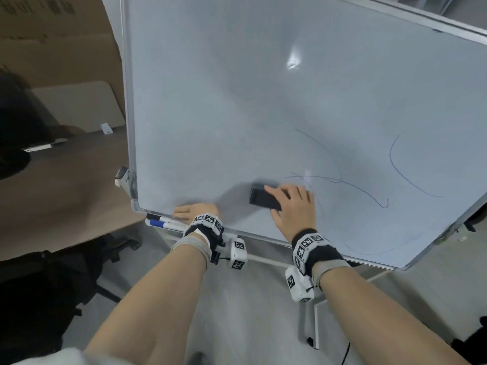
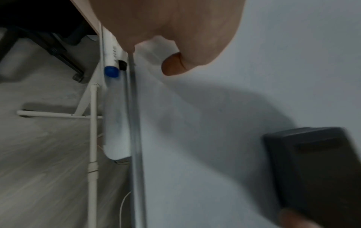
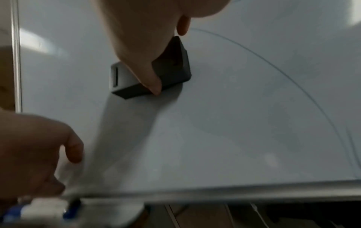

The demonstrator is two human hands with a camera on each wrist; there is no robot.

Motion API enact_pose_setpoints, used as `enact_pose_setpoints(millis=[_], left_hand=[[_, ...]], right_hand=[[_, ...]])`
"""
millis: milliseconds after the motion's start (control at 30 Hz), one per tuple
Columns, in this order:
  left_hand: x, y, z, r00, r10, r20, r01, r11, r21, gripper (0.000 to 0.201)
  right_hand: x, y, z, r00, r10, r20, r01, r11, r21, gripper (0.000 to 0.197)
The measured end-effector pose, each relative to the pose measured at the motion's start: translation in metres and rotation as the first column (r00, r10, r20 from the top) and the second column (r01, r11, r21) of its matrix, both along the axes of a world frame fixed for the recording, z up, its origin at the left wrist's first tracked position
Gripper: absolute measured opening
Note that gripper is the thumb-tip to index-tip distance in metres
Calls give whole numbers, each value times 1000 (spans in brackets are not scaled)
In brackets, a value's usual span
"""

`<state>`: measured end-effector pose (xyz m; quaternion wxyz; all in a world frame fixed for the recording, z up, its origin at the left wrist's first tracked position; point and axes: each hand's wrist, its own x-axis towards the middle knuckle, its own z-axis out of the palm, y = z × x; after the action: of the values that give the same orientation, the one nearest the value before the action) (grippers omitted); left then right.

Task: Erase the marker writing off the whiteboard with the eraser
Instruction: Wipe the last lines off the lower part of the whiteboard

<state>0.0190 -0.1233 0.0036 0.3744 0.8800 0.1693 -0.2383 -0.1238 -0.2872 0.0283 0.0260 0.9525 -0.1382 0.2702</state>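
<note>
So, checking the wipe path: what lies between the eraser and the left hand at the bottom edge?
Only bare whiteboard in shadow between eraser and left hand; no ink, per head view.

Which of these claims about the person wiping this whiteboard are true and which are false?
1. The right hand holds the black eraser against the whiteboard. True.
2. The board is already wiped clean. False: blue marker lines remain to the right of the eraser.
3. The left hand grips a marker. False: it rests at the board's bottom edge.
4. Markers lie in the tray by the left hand. True.
</note>
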Motion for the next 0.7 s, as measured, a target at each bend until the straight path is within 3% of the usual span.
enact_pose_setpoints(millis=[133,267,300,367,467,567,633,700], left_hand=[[0,-30,34,964,231,129,-219,970,-106,84],[-9,-46,50,956,259,135,-241,961,-133,93],[-11,-48,48,954,263,146,-246,961,-128,92],[-18,-51,42,946,272,175,-252,959,-130,91],[-28,-52,26,940,310,144,-290,946,-144,89],[-40,-53,12,948,307,83,-293,945,-143,87],[-48,-55,7,946,317,69,-302,938,-168,84],[-59,-61,1,942,333,41,-323,932,-162,74]], right_hand=[[8,-17,69,971,-115,207,110,993,36,62],[16,-40,123,860,-280,426,249,960,128,61],[14,-41,124,846,-293,446,266,956,122,61],[7,-42,112,891,-202,406,206,978,33,63],[-6,-37,61,990,41,133,-26,993,-115,69],[-26,-43,21,991,132,-34,-136,978,-161,72],[-28,-55,36,996,81,42,-73,983,-166,70],[-24,-73,68,975,-33,221,59,992,-112,66]])
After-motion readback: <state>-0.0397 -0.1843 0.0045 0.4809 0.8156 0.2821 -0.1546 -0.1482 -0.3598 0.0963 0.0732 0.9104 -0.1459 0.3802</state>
